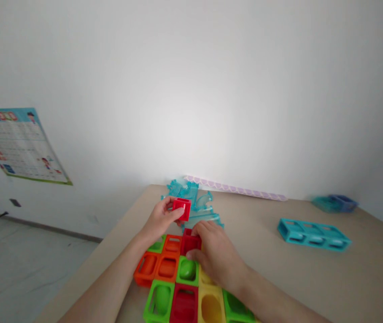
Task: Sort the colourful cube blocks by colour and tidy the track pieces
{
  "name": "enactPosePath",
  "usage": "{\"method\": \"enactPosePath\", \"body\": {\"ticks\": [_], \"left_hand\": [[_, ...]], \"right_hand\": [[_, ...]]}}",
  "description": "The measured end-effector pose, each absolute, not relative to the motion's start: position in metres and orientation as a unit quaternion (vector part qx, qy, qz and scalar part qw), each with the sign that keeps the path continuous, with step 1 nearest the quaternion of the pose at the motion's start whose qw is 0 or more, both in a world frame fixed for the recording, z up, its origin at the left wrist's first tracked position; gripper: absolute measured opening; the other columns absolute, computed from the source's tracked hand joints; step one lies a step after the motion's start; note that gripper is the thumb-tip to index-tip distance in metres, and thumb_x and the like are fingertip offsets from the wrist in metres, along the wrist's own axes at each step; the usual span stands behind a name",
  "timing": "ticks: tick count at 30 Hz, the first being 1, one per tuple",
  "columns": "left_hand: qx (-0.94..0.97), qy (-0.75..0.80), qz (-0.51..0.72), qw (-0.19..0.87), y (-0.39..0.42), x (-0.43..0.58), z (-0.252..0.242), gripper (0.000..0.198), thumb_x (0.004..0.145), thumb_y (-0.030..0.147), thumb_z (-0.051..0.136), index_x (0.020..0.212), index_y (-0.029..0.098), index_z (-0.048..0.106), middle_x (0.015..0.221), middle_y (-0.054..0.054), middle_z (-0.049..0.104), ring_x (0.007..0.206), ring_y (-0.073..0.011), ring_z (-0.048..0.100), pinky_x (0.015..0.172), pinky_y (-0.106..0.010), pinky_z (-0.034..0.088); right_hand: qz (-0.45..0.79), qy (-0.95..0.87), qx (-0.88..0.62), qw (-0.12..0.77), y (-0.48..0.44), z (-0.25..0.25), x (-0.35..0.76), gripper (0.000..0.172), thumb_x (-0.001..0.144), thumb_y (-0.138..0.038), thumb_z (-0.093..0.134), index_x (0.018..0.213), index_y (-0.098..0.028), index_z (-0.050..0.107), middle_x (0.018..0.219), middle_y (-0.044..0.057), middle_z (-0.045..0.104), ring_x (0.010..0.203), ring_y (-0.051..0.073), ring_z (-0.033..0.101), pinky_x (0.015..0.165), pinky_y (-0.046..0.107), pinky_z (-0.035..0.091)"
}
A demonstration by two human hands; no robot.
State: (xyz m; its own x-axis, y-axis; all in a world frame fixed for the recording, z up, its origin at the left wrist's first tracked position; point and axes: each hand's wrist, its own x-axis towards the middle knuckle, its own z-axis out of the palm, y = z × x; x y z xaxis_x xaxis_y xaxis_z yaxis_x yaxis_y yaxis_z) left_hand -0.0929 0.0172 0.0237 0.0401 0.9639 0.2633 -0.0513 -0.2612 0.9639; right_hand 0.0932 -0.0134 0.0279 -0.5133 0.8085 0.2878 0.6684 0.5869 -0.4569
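Note:
My left hand (162,219) pinches a small red hollow cube (181,209) and holds it just above the table, behind a cluster of coloured blocks (174,287). That cluster is made of orange, green, red and yellow hollow cubes joined flat on the table. Resting on the cluster's far side, my right hand (215,253) has its fingers closed on another red cube (190,242) that sits in the cluster. Clear turquoise track pieces (194,202) lie right behind both hands.
A turquoise frame with several openings (313,234) lies on the beige table (363,278) at the right. Two small blue and teal pieces (335,202) sit near the far right corner. A purple patterned strip (235,188) runs along the wall. The table's left edge drops to the floor.

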Motion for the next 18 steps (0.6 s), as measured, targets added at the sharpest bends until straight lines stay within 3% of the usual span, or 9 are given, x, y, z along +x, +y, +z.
{"method": "enactPosePath", "body": {"ticks": [5, 11, 15, 18], "left_hand": [[0.568, 0.395, 0.552, 0.465, 0.0180, -0.0943, 0.0219, 0.027, 0.077, 0.035, 0.068, 0.089, 0.015, 0.054, 0.077, -0.001, 0.065, 0.058, -0.0133, 0.062, 0.054, -0.026, 0.049], [0.576, 0.403, 0.546, 0.455, 0.0179, -0.0943, 0.0225, 0.026, 0.077, 0.033, 0.068, 0.090, 0.014, 0.055, 0.079, -0.001, 0.064, 0.058, -0.0121, 0.061, 0.053, -0.024, 0.048], [0.584, 0.414, 0.537, 0.446, 0.0160, -0.0939, 0.0237, 0.028, 0.077, 0.034, 0.068, 0.091, 0.014, 0.055, 0.081, -0.002, 0.064, 0.060, -0.0120, 0.061, 0.054, -0.024, 0.049], [0.588, 0.422, 0.530, 0.440, 0.0151, -0.0938, 0.0243, 0.029, 0.076, 0.034, 0.069, 0.092, 0.014, 0.055, 0.082, -0.002, 0.064, 0.061, -0.0120, 0.060, 0.054, -0.024, 0.049]], "right_hand": [[0.152, -0.887, -0.387, 0.201, -0.0140, 0.0275, 0.0940, 0.011, 0.077, -0.010, 0.064, 0.083, -0.018, 0.060, 0.087, 0.003, 0.065, 0.084, 0.019, 0.059, 0.073, 0.028, 0.042], [0.096, -0.888, -0.381, 0.240, -0.0149, 0.0210, 0.0941, 0.010, 0.077, -0.007, 0.062, 0.078, -0.017, 0.064, 0.098, 0.006, 0.061, 0.099, 0.021, 0.054, 0.085, 0.030, 0.043], [0.086, -0.880, -0.416, 0.212, -0.0162, 0.0213, 0.0942, 0.005, 0.079, -0.016, 0.065, 0.075, -0.018, 0.068, 0.099, 0.007, 0.060, 0.086, 0.019, 0.060, 0.078, 0.029, 0.045], [0.081, -0.882, -0.430, 0.176, -0.0191, 0.0249, 0.0926, 0.013, 0.085, -0.022, 0.060, 0.076, -0.019, 0.069, 0.097, 0.006, 0.062, 0.074, 0.017, 0.062, 0.069, 0.028, 0.044]]}}
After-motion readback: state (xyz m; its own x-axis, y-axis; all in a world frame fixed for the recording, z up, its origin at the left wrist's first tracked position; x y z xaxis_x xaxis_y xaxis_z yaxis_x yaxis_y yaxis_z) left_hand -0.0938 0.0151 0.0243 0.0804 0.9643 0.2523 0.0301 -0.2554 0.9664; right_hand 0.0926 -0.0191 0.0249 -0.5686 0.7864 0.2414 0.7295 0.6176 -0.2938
